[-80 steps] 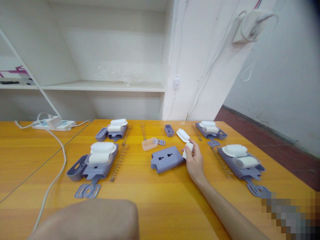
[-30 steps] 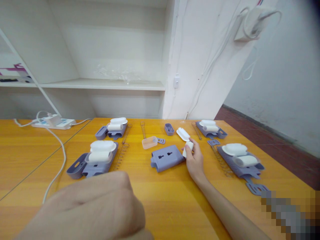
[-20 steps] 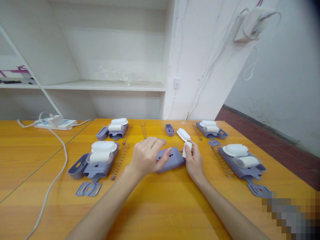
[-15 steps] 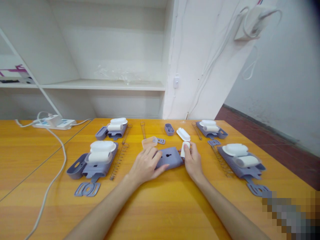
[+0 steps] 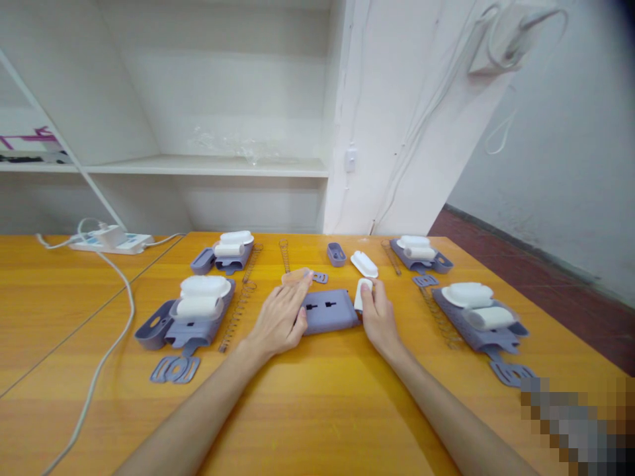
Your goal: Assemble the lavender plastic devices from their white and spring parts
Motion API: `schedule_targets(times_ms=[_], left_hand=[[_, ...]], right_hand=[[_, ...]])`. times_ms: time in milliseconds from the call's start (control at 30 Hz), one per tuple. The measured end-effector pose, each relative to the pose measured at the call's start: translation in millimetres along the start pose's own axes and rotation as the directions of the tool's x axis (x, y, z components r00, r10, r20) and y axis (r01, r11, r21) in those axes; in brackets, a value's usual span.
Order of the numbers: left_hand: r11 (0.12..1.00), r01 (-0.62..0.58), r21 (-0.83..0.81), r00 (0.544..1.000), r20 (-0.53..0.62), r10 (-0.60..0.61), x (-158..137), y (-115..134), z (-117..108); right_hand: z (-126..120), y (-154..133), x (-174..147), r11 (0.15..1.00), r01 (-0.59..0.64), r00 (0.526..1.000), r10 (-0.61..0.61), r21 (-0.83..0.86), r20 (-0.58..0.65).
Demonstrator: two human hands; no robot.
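Note:
A grey-purple plastic housing [image 5: 330, 309] with two dark keyhole-like cutouts lies on the wooden table in front of me. My left hand [image 5: 280, 316] is open, its fingers stretched and held together, against the housing's left end. In my right hand [image 5: 380, 317], at the opposite end, is a white rounded piece [image 5: 362, 295], pinched between thumb and fingers. Beyond my left fingertips lies a translucent cover [image 5: 292, 276], partly hidden. Behind the housing are a flat slotted plate [image 5: 320, 277], a small grey-purple box [image 5: 336, 255], a white oval lid [image 5: 364, 264] and a coil spring [image 5: 284, 254].
Similar sets of housings with white parts lie at the left [image 5: 198, 317], far left [image 5: 232, 254], right [image 5: 479, 317] and far right [image 5: 417, 253], with springs [image 5: 238, 317] alongside. A power strip [image 5: 112, 239] and its white cable [image 5: 129, 304] occupy the left side.
My left hand has slid left off the top of the housing to its left end, uncovering a second cutout. The housing and the white piece have shifted slightly left.

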State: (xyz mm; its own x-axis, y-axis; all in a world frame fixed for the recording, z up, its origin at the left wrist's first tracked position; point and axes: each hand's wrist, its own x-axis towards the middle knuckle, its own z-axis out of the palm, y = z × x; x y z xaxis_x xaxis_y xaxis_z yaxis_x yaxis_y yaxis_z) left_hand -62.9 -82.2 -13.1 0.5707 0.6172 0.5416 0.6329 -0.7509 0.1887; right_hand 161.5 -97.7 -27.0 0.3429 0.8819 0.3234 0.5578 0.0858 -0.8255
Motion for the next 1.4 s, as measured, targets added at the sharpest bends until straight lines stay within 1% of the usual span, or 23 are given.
schedule_targets(times_ms=[200, 367, 433, 600, 800, 1000, 1233, 1400], left_hand=[[0.996, -0.063, 0.065, 0.996, 0.063, 0.059, 2.8, 7.1, 0.7], [0.996, -0.047, 0.079, 0.994, 0.1, 0.039, 3.7, 7.8, 3.9], [0.996, -0.042, 0.081, 0.995, 0.094, 0.034, 3.7, 8.4, 4.3], [0.992, -0.015, 0.125, 0.999, 0.037, 0.01, 4.0, 10.5, 3.3], [0.994, -0.073, 0.082, 0.996, 0.056, 0.069, 5.8, 8.3, 6.5], [0.997, -0.057, 0.053, 0.995, 0.09, 0.052, 6.5, 5.8, 8.2], [0.998, -0.03, 0.05, 0.998, 0.06, 0.027, 5.2, 3.6, 12.3], [0.998, -0.017, 0.054, 0.999, 0.042, 0.015, 4.3, 3.1, 13.6]], right_hand=[[0.4, -0.9, 0.6, 1.0, 0.015, 1.0, -0.015, 0.018, 0.006], [1.2, 0.8, 2.1, 0.999, 0.007, 1.0, -0.008, 0.054, 0.013], [1.7, 2.6, 3.1, 0.996, -0.002, 1.0, 0.0, 0.088, 0.018], [4.7, 7.6, 4.8, 0.988, 0.0, 0.999, -0.006, 0.151, 0.044], [7.3, 8.8, 5.3, 0.983, 0.011, 0.997, -0.026, 0.183, 0.076], [7.1, 11.4, 5.0, 0.991, -0.021, 0.996, 0.01, 0.131, 0.087], [6.3, 11.9, 4.0, 1.0, 0.025, 0.99, -0.026, 0.008, 0.141], [5.2, 10.6, 3.7, 0.999, 0.03, 0.987, -0.025, -0.029, 0.162]])
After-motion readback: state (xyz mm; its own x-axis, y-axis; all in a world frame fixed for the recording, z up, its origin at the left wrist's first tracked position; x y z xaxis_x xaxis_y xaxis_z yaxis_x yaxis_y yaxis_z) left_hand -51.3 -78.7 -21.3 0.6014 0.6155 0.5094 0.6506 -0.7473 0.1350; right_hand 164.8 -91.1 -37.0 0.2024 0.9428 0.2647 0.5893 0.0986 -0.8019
